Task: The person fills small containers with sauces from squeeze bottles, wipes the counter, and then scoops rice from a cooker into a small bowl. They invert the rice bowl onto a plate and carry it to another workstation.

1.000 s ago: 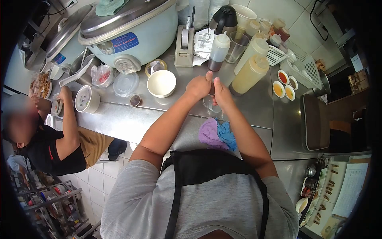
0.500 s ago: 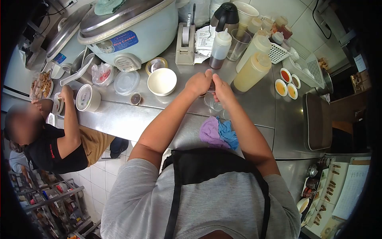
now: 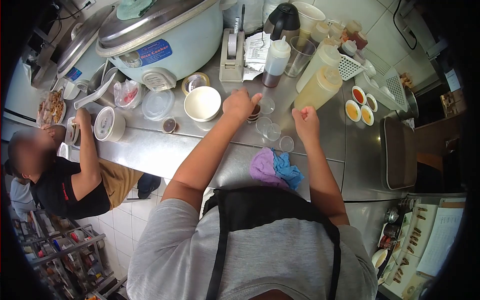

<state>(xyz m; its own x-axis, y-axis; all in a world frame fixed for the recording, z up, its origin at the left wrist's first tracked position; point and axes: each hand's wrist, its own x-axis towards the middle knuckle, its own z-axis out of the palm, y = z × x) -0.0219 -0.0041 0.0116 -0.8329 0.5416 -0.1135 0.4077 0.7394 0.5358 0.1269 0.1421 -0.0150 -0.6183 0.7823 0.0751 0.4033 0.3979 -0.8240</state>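
My left hand (image 3: 240,105) is beside small clear cups of dark sauce (image 3: 254,115), its thumb stretched away from the other fingers. It partly covers the cups, and I see nothing held in it. My right hand (image 3: 306,121) is closed, fingers curled in, just in front of a squeeze bottle of yellowish liquid (image 3: 324,87). Whether something small sits in its fingers is hidden. Between the hands lie several clear round lids or cups (image 3: 272,132). A white bowl (image 3: 202,104) stands left of my left hand.
Purple and blue cloths (image 3: 272,167) lie near the counter's front edge. Behind stand a tape dispenser (image 3: 231,62), a bottle of brown liquid (image 3: 276,62) and a large rice cooker (image 3: 185,45). Sauce dishes (image 3: 353,111) sit right. A co-worker (image 3: 75,175) works at the left.
My hands were together at a small sauce cup. They have parted: the left moved left beside the sauce cups, the right moved right and closed. Clear pieces between them now show.
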